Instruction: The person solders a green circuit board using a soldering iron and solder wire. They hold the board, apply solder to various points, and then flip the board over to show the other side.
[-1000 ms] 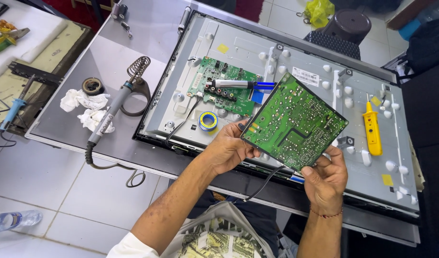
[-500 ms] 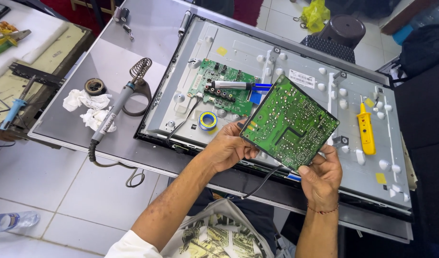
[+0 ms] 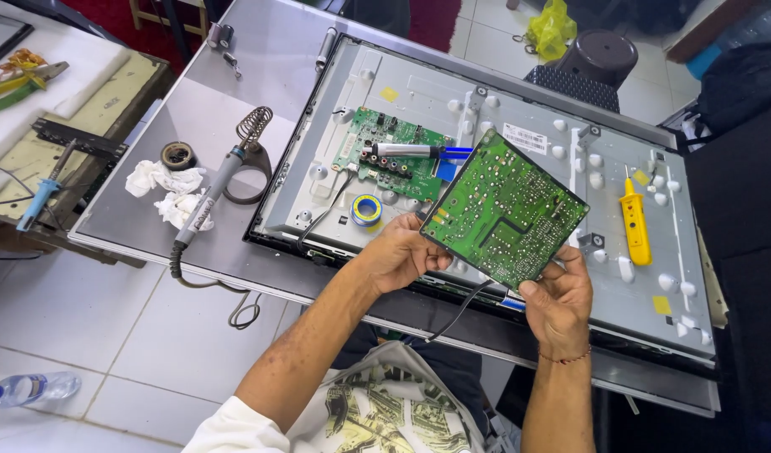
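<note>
Grey desk (image 3: 234, 92) on a white tile floor; an opened flat screen (image 3: 562, 109), metal back up, lies across it. Beyond the left hand (image 3: 400, 252): a smaller green board (image 3: 384, 151) mounted in the screen, a blue tape roll (image 3: 366, 210). Farther out to its left, a soldering iron (image 3: 211, 195) by its coil stand, white rags (image 3: 163, 189). Beyond the right hand (image 3: 560, 295), a yellow tool (image 3: 634, 222).

Since half a second ago: view shifted slightly; circuit board (image 3: 505, 208) and both hands much as before.

Board held above the screen, solder side up, tilted, long axis running from near the left hand away toward the upper right. Left hand closed on its near-left corner; right hand pinches the lower edge, thumb on top. A black cable (image 3: 457, 315) hangs beneath.
</note>
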